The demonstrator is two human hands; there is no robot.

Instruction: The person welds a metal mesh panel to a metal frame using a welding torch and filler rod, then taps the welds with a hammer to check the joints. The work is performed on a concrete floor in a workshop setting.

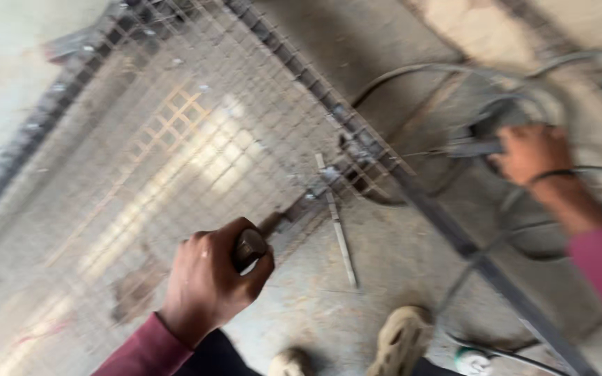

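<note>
Head view: I am fisting my left hand (210, 285) around a hammer handle (251, 247) over wire mesh (175, 139); at two o'clock my right hand (531, 153) is gripping a welding holder (472, 146) past the frame edge (440, 216).

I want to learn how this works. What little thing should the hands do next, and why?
Probably bring the right hand and its tool in toward the mesh frame. The left hand grips a hammer-like handle whose head sits by the small bar on the wire mesh, while the tool is off to the side.
</note>
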